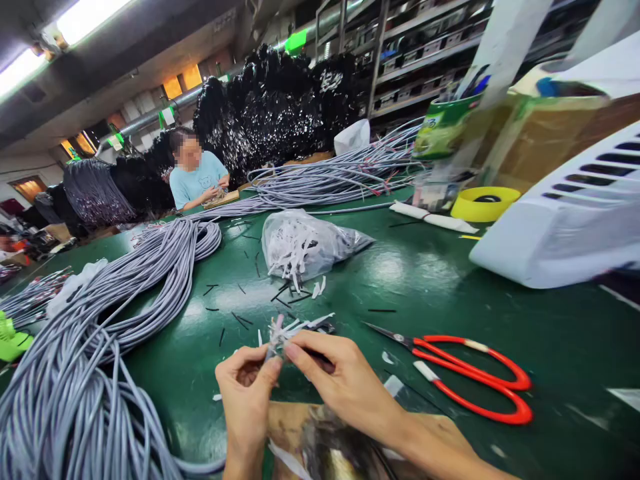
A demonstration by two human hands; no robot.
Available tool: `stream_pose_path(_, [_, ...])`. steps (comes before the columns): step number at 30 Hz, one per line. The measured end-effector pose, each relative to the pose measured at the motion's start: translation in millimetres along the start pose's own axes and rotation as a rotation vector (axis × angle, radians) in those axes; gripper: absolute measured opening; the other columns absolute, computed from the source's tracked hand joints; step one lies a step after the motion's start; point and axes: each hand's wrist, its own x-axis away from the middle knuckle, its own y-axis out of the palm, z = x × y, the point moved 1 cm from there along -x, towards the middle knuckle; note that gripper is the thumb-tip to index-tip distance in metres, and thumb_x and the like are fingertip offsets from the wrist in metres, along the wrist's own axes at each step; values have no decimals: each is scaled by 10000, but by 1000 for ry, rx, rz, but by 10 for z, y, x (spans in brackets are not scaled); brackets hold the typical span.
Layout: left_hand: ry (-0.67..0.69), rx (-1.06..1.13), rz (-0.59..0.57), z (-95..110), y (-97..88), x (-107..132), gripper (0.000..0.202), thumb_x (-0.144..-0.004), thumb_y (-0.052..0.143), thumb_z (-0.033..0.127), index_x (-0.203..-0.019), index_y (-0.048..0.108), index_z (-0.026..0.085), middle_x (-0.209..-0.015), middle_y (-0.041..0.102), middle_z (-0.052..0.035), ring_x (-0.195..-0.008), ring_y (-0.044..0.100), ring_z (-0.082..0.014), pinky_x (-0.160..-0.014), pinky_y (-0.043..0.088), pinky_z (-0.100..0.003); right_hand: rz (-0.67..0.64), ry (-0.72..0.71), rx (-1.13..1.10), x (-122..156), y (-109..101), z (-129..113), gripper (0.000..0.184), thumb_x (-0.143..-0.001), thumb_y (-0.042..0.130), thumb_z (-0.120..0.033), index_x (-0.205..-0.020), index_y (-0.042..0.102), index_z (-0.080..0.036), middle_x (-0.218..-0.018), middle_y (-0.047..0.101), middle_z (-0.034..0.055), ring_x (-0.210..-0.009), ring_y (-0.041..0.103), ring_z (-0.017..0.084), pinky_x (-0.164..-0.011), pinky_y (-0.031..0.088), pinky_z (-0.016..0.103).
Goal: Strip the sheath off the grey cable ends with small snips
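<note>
My left hand and my right hand meet just above the green table's near edge. Both pinch a small bunch of white strips that fans out above my fingertips. Small black cut pieces lie scattered on the green table top just beyond my hands. Red-handled scissors lie flat to the right of my right hand, blades pointing left. Below my wrists sits a brown surface with a shiny dark bundle on it.
A clear bag of white strips lies mid-table. Thick coils of grey cable fill the left side and more grey cable lies at the back. A white fan housing, yellow tape roll and cardboard box stand right. A person in a light-blue shirt works at the far end.
</note>
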Motion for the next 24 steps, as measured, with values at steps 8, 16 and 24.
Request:
stream_pose_path(8, [345, -604, 36, -31, 56, 20, 139, -714, 578, 133, -714, 711, 172, -604, 651, -18, -527, 556, -132, -515, 428, -227, 189, -489, 235, 168, 3, -212, 301, -899, 404, -177, -661, 589, -161, -488, 531, -11, -428, 455, 97, -440, 335, 229])
stream_pose_path(16, [332, -430, 166, -13, 5, 13, 108, -731, 626, 206, -720, 715, 146, -631, 678, -37, -532, 584, -133, -481, 440, -204, 297, -349, 735, 68, -174, -83, 392, -928, 376, -211, -623, 618, -161, -540, 584, 25, -493, 507, 142, -513, 297, 278])
stream_pose_path(24, [546, -531, 142, 7, 39, 46, 76, -730, 624, 141, -692, 687, 157, -562, 606, 8, -473, 513, -91, -441, 401, -172, 280, -411, 673, 71, -147, -107, 454, -954, 321, -220, -620, 624, -173, -541, 588, 15, -533, 491, 144, -546, 290, 262])
